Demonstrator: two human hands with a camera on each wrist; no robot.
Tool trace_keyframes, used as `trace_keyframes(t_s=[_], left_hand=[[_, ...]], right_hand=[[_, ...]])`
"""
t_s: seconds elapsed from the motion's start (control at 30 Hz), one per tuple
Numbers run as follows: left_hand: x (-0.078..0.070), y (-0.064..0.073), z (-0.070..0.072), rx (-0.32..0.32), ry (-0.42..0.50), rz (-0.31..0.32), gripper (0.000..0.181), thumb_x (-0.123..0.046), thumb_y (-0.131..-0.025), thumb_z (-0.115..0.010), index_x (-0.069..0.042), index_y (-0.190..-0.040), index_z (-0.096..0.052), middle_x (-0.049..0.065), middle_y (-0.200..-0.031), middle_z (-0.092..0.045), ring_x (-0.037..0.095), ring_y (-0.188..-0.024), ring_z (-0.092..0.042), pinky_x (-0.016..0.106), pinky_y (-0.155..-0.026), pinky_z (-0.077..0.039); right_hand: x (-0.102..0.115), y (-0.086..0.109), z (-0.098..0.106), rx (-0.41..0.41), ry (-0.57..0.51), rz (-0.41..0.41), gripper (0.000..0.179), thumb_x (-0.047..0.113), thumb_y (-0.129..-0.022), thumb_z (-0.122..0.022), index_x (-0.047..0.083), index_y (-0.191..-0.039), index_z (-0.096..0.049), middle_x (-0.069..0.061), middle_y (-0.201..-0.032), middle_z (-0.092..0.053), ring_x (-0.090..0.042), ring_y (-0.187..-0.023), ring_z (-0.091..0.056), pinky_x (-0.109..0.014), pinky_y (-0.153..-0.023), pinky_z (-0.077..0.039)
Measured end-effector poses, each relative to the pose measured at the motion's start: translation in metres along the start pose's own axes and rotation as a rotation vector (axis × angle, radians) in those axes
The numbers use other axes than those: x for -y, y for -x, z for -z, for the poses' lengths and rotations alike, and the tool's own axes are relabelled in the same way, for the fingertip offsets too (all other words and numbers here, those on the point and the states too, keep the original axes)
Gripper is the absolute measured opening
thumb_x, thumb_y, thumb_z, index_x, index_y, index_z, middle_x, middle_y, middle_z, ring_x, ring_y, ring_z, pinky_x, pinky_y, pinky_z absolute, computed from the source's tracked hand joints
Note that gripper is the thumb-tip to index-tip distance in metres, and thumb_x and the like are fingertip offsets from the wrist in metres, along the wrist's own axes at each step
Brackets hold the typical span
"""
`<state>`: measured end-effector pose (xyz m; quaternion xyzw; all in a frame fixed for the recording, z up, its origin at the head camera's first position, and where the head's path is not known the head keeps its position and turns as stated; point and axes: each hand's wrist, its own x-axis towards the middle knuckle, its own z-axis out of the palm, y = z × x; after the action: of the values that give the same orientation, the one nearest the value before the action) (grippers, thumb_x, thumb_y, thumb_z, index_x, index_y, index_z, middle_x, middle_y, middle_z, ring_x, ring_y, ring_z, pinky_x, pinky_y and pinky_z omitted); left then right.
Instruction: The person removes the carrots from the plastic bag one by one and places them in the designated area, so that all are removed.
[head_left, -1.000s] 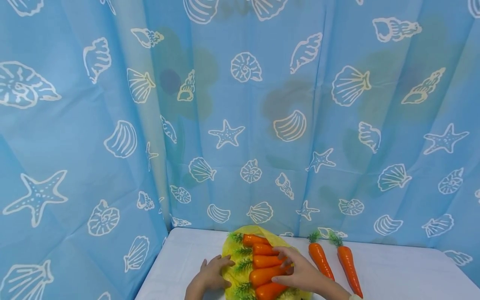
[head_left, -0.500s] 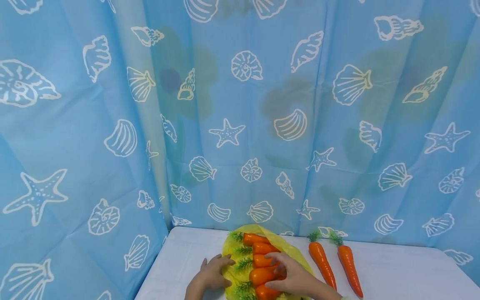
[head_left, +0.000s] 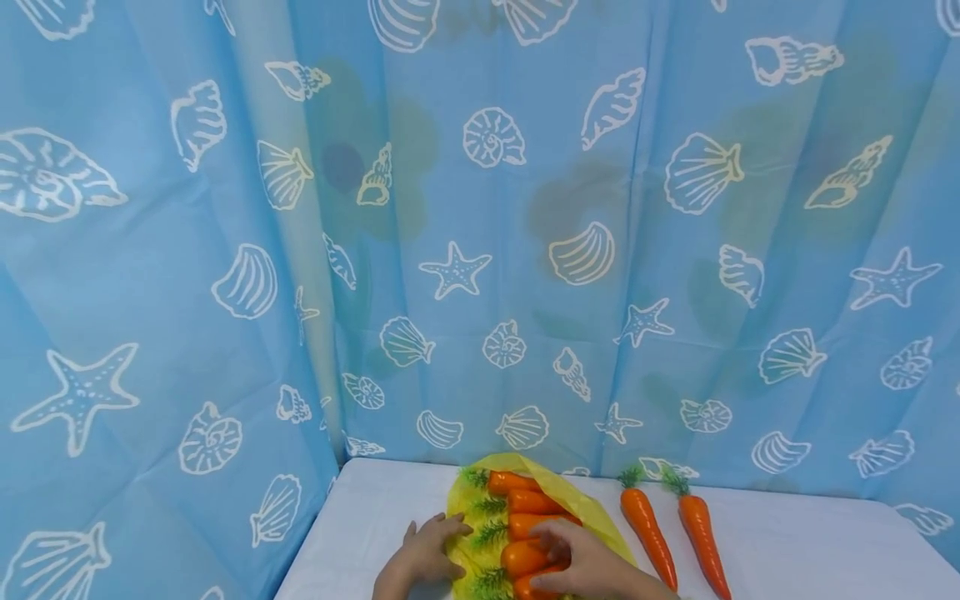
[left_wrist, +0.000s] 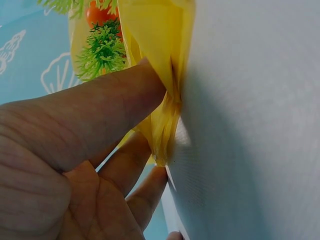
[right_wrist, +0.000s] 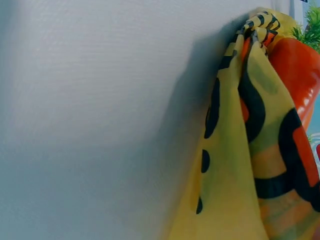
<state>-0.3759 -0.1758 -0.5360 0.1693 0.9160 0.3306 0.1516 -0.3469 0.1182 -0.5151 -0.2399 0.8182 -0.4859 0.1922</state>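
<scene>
A yellow bag point(head_left: 596, 512) lies on the table with several glossy orange carrots in it, their green tops toward the left. My left hand point(head_left: 429, 550) rests at the bag's left edge, thumb and fingers spread apart. In the left wrist view, the thumb of this left hand point(left_wrist: 100, 110) is tucked against a fold of the yellow bag point(left_wrist: 155, 30). My right hand point(head_left: 588, 567) curls its fingers and thumb round a carrot point(head_left: 519, 558) near the bag's front. The right wrist view shows the bag's black-printed side point(right_wrist: 220, 175) and a carrot point(right_wrist: 295, 75), but not the fingers.
Two loose carrots point(head_left: 647, 533) lie side by side to the right of the bag. A white cloth covers the table point(head_left: 810, 550). Blue curtains point(head_left: 480, 208) with white shell prints hang behind it and along its left side.
My right hand has moved down and left over the carrots, toward the front of the bag. The left hand stays at the bag's left edge. The loose carrots lie as before.
</scene>
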Motion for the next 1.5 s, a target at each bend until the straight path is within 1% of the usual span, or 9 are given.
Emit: trace_keyframes(t_s=[0.07, 0.3, 0.43, 0.53, 0.7, 0.97, 1.2, 1.37, 1.5], left_hand=[[0.0, -0.001, 0.0, -0.003, 0.0, 0.002, 0.046, -0.014, -0.081, -0.079, -0.013, -0.125, -0.066, 0.016, -0.148, -0.05, 0.05, -0.141, -0.032, 0.079, -0.11, -0.006], [-0.002, -0.004, 0.001, 0.001, -0.015, 0.011, 0.045, -0.014, -0.082, -0.078, -0.015, -0.125, -0.066, 0.014, -0.149, -0.05, 0.049, -0.141, -0.032, 0.079, -0.11, -0.007], [-0.002, -0.003, 0.001, 0.0, -0.017, 0.012, 0.046, -0.014, -0.081, -0.078, -0.014, -0.125, -0.066, 0.015, -0.148, -0.05, 0.049, -0.141, -0.032, 0.079, -0.11, -0.006], [-0.002, -0.003, 0.001, -0.004, -0.013, 0.008, 0.046, -0.014, -0.081, -0.078, -0.014, -0.125, -0.066, 0.015, -0.149, -0.05, 0.049, -0.142, -0.032, 0.079, -0.11, -0.006], [-0.001, -0.003, -0.001, -0.014, -0.015, 0.003, 0.047, -0.014, -0.08, -0.079, -0.013, -0.125, -0.067, 0.015, -0.148, -0.05, 0.049, -0.141, -0.033, 0.08, -0.109, -0.006], [0.0, -0.004, -0.001, -0.021, -0.02, -0.006, 0.048, -0.014, -0.08, -0.079, -0.015, -0.126, -0.066, 0.015, -0.149, -0.049, 0.049, -0.142, -0.032, 0.078, -0.111, -0.005], [0.001, -0.003, -0.002, -0.024, -0.024, 0.012, 0.047, -0.013, -0.079, -0.079, -0.015, -0.124, -0.067, 0.015, -0.148, -0.05, 0.049, -0.142, -0.031, 0.078, -0.111, -0.005], [0.001, -0.003, -0.003, -0.015, -0.012, 0.015, 0.046, -0.013, -0.08, -0.079, -0.015, -0.125, -0.067, 0.015, -0.149, -0.05, 0.049, -0.142, -0.031, 0.078, -0.11, -0.005], [0.001, -0.003, -0.003, -0.017, -0.011, 0.015, 0.046, -0.014, -0.08, -0.079, -0.016, -0.124, -0.067, 0.015, -0.148, -0.05, 0.049, -0.142, -0.032, 0.079, -0.11, -0.006]], right_hand=[[-0.001, -0.001, 0.0, -0.002, 0.001, -0.014, 0.049, 0.029, -0.09, -0.073, 0.008, -0.132, -0.057, -0.005, -0.12, -0.064, -0.025, -0.103, -0.059, -0.04, -0.086, -0.055], [-0.007, -0.003, 0.002, 0.02, -0.019, 0.038, 0.037, 0.021, -0.092, -0.07, 0.004, -0.124, -0.061, -0.011, -0.121, -0.065, -0.027, -0.106, -0.062, -0.035, -0.087, -0.056], [-0.008, -0.003, 0.001, 0.028, -0.041, 0.005, 0.035, 0.022, -0.091, -0.071, 0.006, -0.121, -0.064, -0.008, -0.118, -0.067, -0.025, -0.104, -0.062, -0.034, -0.086, -0.056], [-0.008, -0.002, 0.0, 0.041, -0.054, -0.008, 0.031, 0.022, -0.091, -0.071, 0.008, -0.119, -0.066, -0.006, -0.115, -0.068, -0.023, -0.101, -0.062, -0.028, -0.083, -0.055], [-0.009, -0.004, 0.0, 0.061, -0.052, 0.023, 0.029, 0.02, -0.091, -0.071, 0.008, -0.117, -0.067, -0.006, -0.115, -0.068, -0.022, -0.101, -0.063, -0.02, -0.08, -0.053], [-0.01, -0.005, 0.001, 0.068, -0.034, 0.035, 0.025, 0.017, -0.09, -0.072, 0.005, -0.111, -0.068, -0.01, -0.112, -0.068, -0.022, -0.099, -0.063, -0.022, -0.08, -0.053], [-0.01, -0.007, 0.0, 0.101, 0.043, 0.016, 0.028, 0.023, -0.087, -0.075, 0.013, -0.112, -0.068, -0.002, -0.112, -0.065, -0.016, -0.1, -0.06, -0.026, -0.083, -0.052], [-0.009, -0.005, -0.003, 0.105, 0.031, -0.019, 0.028, 0.025, -0.086, -0.075, 0.016, -0.112, -0.069, -0.001, -0.113, -0.062, -0.018, -0.101, -0.058, -0.027, -0.084, -0.052], [-0.011, -0.004, -0.003, 0.107, 0.018, 0.012, 0.027, 0.022, -0.087, -0.074, 0.012, -0.112, -0.069, -0.003, -0.113, -0.06, -0.018, -0.102, -0.058, -0.024, -0.084, -0.052]])
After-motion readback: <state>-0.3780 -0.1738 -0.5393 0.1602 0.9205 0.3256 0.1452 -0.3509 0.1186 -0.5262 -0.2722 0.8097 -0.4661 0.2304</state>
